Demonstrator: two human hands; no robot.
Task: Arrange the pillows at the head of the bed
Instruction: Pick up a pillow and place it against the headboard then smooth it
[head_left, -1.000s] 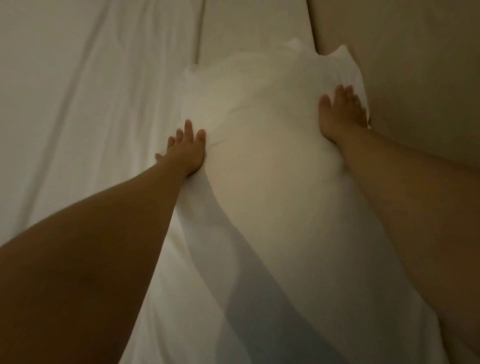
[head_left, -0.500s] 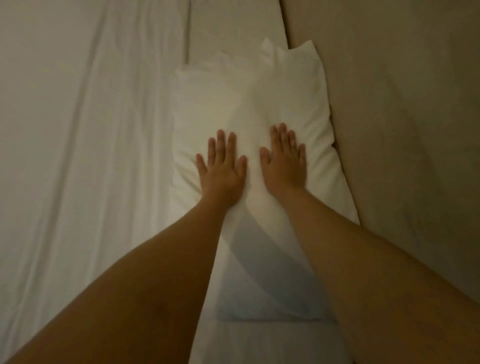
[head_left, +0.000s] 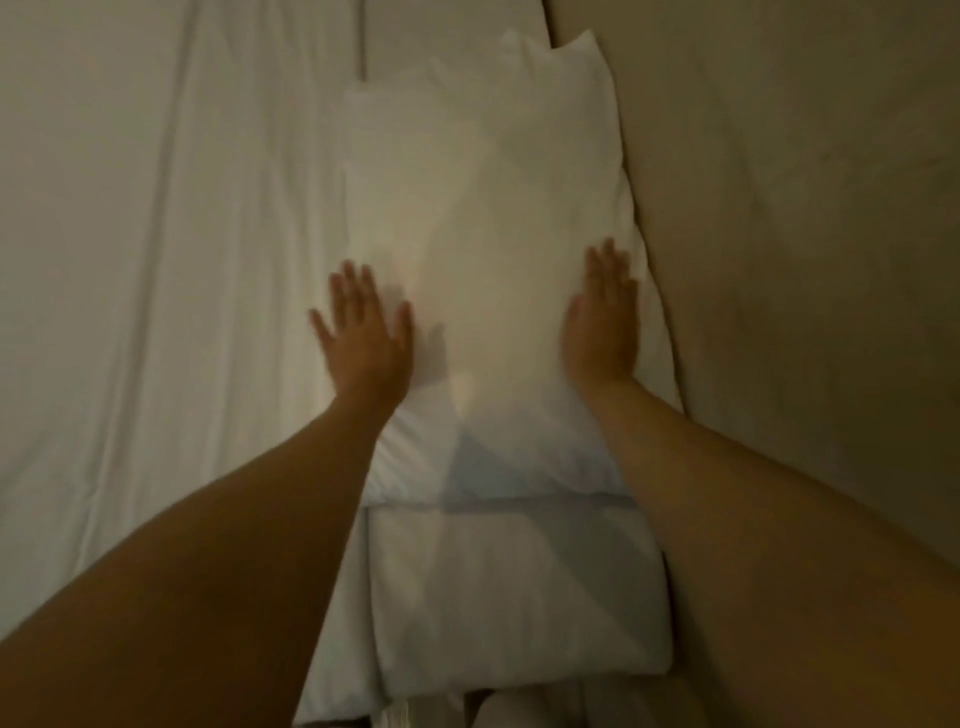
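A white pillow (head_left: 488, 249) lies lengthwise on the bed, its right side against the beige headboard (head_left: 779, 260). A second white pillow (head_left: 514, 592) lies nearer to me, end to end with the first. My left hand (head_left: 363, 338) rests flat with fingers spread on the far pillow's left edge. My right hand (head_left: 602, 317) lies flat on its right side, close to the headboard. Neither hand grips anything. Both hands are blurred.
The white bed sheet (head_left: 156, 260) with long creases fills the left side. A seam or fold (head_left: 361, 36) runs up the sheet beyond the far pillow. The padded headboard takes up the whole right side.
My hands have slid apart from the pillow's middle to its left and right sides. The view has pulled back, and the nearer pillow now shows fully.
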